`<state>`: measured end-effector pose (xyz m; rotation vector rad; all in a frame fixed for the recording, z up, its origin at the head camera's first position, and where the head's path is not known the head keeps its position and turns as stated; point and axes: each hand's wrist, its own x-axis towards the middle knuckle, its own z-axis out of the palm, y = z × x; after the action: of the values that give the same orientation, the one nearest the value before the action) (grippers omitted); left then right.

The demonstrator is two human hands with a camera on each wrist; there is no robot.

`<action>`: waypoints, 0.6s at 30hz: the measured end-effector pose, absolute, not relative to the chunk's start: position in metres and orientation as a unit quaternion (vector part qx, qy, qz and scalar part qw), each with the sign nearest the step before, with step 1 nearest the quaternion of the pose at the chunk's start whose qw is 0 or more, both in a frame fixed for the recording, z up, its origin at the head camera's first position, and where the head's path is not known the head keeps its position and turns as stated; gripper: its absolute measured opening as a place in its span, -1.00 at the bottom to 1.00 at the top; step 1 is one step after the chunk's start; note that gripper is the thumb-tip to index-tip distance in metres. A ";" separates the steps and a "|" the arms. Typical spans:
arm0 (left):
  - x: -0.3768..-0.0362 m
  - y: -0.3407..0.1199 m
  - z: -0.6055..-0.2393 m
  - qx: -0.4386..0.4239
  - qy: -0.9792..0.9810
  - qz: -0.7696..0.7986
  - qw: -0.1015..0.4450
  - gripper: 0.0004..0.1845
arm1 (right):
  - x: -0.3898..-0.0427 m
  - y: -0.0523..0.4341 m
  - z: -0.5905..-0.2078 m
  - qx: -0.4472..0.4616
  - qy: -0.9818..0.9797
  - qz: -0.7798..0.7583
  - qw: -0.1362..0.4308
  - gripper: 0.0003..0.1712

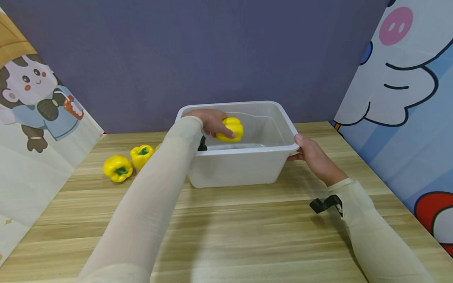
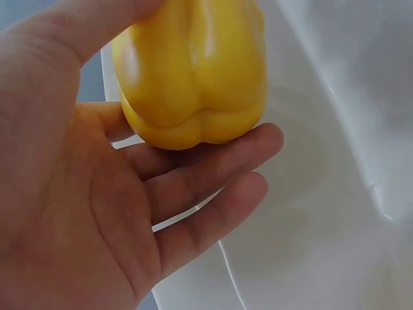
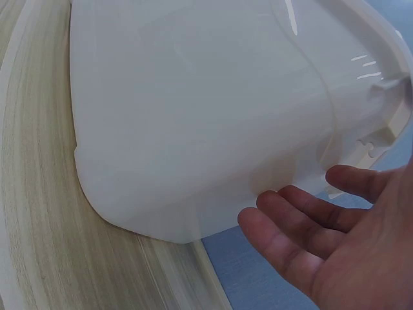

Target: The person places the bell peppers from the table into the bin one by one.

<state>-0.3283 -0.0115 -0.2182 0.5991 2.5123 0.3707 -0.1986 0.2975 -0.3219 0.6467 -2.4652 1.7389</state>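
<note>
The left hand (image 1: 211,122) gripped one yellow bell pepper (image 1: 231,129) inside the single translucent white plastic tub (image 1: 247,167), two more yellow peppers (image 1: 118,168) lay on the wooden table (image 1: 247,232), and the right hand (image 1: 313,155) clasped the tub's rim.

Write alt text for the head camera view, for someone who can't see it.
A person's left hand holds a yellow bell pepper over a translucent plastic bin while the right hand grips its rim. Two more yellow peppers lie on the wooden table to the left.
</note>
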 end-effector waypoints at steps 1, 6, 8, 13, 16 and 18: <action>-0.328 -0.012 -0.218 0.222 0.928 0.135 0.265 -0.41 | -0.199 0.298 -0.322 0.210 -0.798 0.564 0.027 -0.28; -0.328 -0.011 -0.217 0.222 0.927 0.137 0.270 -0.41 | -0.199 0.298 -0.321 0.213 -0.798 0.564 0.026 -0.28; -0.328 -0.011 -0.217 0.221 0.927 0.141 0.270 -0.40 | -0.199 0.298 -0.321 0.211 -0.798 0.564 0.028 -0.28; -0.328 -0.012 -0.219 0.217 0.925 0.140 0.278 -0.40 | -0.198 0.299 -0.322 0.206 -0.796 0.569 0.027 -0.26; -0.327 -0.013 -0.218 0.209 0.926 0.132 0.286 -0.38 | -0.197 0.299 -0.322 0.204 -0.797 0.568 0.023 -0.26; -0.327 -0.015 -0.218 0.199 0.925 0.133 0.294 -0.37 | -0.197 0.299 -0.322 0.204 -0.798 0.566 0.022 -0.26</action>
<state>-0.3269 -0.0145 -0.2175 0.5300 2.4631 0.3531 -0.1972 0.2986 -0.3218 0.6316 -2.4731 1.7553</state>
